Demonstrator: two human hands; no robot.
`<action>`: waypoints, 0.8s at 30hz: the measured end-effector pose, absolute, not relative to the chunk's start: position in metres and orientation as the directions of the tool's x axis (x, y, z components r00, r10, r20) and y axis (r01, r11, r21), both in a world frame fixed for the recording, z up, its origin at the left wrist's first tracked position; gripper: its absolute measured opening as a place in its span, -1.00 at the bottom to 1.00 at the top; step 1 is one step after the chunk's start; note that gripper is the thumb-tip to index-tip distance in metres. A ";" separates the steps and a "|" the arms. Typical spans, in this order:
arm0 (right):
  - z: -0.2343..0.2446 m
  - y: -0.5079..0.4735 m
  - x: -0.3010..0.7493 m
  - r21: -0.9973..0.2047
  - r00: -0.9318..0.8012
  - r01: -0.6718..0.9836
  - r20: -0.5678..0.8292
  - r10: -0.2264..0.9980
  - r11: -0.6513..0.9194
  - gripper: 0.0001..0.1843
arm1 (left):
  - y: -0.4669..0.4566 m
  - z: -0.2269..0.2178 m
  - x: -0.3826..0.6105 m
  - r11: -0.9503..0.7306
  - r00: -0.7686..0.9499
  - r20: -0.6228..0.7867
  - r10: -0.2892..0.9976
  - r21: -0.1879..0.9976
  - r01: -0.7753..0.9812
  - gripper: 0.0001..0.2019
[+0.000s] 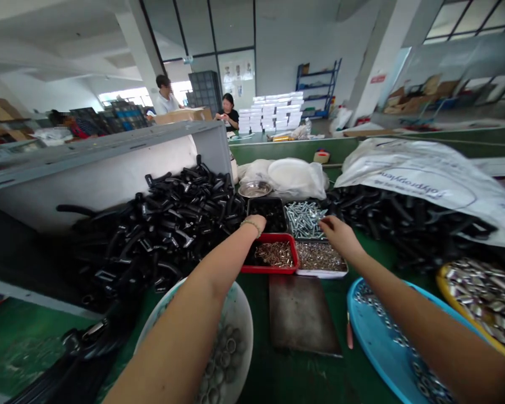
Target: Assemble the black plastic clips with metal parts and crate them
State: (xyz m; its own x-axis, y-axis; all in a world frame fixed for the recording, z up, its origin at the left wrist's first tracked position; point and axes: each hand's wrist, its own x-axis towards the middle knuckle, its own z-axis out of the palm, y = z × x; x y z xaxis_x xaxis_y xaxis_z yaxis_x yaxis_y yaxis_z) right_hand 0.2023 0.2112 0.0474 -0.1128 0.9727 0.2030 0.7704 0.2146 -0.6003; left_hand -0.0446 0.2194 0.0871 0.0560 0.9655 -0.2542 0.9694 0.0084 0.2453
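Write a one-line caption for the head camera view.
Left hand by a black tray, right hand over a tray of bolts, black parts heaped on both sides.

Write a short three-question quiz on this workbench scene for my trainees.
1. Which wears the bracelet: the left hand or the right hand?
2. True or false: the silver bolts lie in the red tray.
3. What colour is the oval tray beneath the right forearm?

Key: 1. left hand; 2. false; 3. blue.
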 end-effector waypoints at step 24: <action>0.035 0.042 0.156 -0.391 -0.439 0.523 0.638 0.632 0.758 -0.82 | 0.018 0.052 0.002 0.203 0.182 -0.124 0.976 0.825 -0.527 -0.62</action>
State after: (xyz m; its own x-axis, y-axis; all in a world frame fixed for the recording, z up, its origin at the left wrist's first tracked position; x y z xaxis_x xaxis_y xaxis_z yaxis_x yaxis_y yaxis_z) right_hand 0.1558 0.0424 0.0349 -0.4394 0.6324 0.6380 0.5231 0.7575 -0.3905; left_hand 0.0022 0.0177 0.0518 0.1820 0.9755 -0.1235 -0.5273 0.2028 0.8251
